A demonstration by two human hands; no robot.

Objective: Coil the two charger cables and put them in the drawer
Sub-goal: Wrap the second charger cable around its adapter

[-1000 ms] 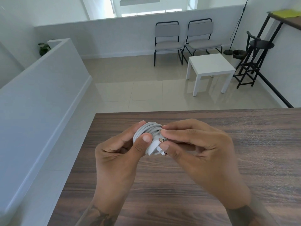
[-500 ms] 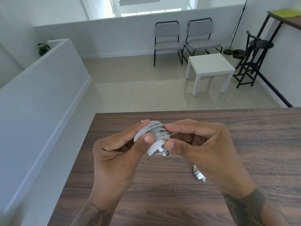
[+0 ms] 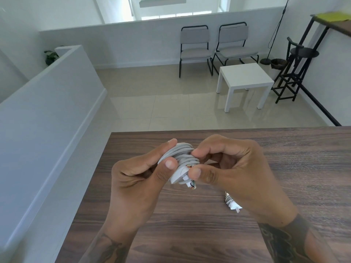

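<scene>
We see the left hand (image 3: 140, 173) holding a white coiled charger cable (image 3: 180, 158) up over the wooden table (image 3: 303, 160), with its thumb and fingers curled round the coil. The right hand (image 3: 233, 168) pinches the same coil from the other side. A second wrapped cable (image 3: 232, 203) lies on the table, partly hidden under the right hand.

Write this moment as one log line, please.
left hand: grips coiled charger cable | right hand: pinches its end | second cable: on table
</scene>
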